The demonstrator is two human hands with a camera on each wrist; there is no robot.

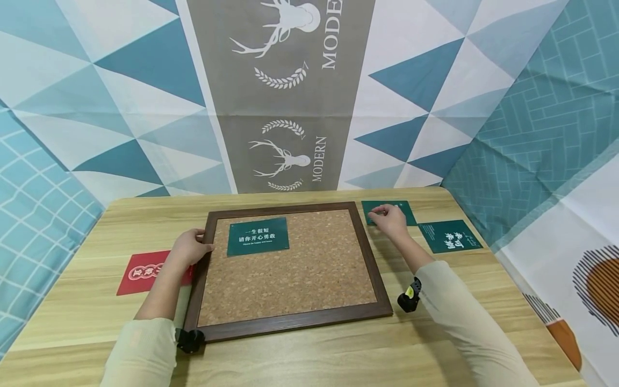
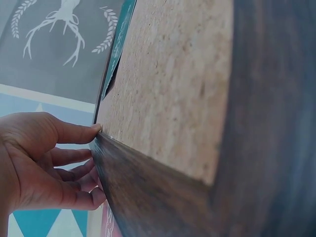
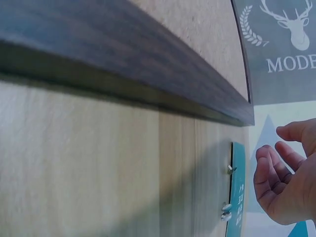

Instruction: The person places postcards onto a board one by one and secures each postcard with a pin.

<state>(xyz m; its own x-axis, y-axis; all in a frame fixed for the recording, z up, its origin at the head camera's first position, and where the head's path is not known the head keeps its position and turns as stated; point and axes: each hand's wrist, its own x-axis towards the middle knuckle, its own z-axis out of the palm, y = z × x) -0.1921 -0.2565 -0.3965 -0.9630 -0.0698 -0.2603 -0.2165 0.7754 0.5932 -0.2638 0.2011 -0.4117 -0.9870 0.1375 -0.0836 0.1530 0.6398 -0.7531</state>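
Corkboard (image 1: 295, 279) lies on the table (image 1: 290, 360), a pale wood-grain surface with rounded far corners. Behind it I see cloth (image 1: 271, 102) printed with triangles and deer heads. The board is rectangular: speckled tan cork within a dark brown frame (image 1: 295, 322), one green card (image 1: 258, 236) at upper left. I read the left hand (image 1: 187, 250) as grasping the frame's left side, thumb uppermost. The right hand (image 1: 389, 217) is released, fingers loosely bent, at a second green card (image 1: 407, 211) just beside the frame's far right corner.
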